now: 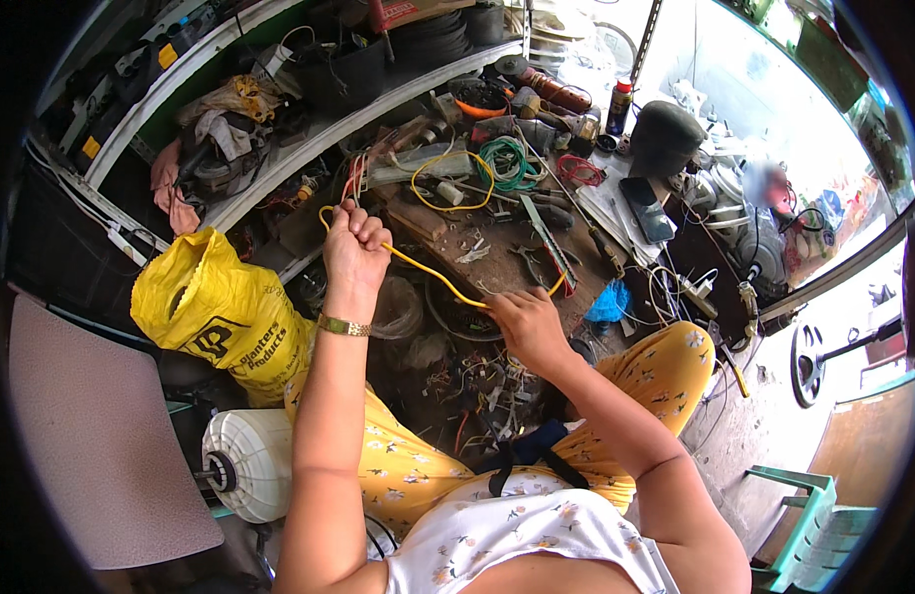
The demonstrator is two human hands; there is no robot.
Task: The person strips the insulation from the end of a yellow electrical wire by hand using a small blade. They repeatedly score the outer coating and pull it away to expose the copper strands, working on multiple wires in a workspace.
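Note:
A yellow wire (433, 274) runs between my two hands, above the cluttered workbench. My left hand (356, 243) is closed on it near one end, and a short loop sticks out beyond the fingers. Lower and to the right, my right hand (522, 319) grips the same wire, and a piece of it comes out past the knuckles. Beyond my hands, a loose yellow wire coil (415, 183) and a green wire coil (512, 163) lie on the wooden bench top (418, 223). Pliers (529, 262) rest close to my right hand.
A yellow sack (195, 287) and a white plastic tub (249, 463) stand at my left. Loaded shelves (378, 109) run along the back. A phone (645, 210) and a spray can (619, 109) sit at the back right. Wire scraps (477, 391) litter the space between my knees.

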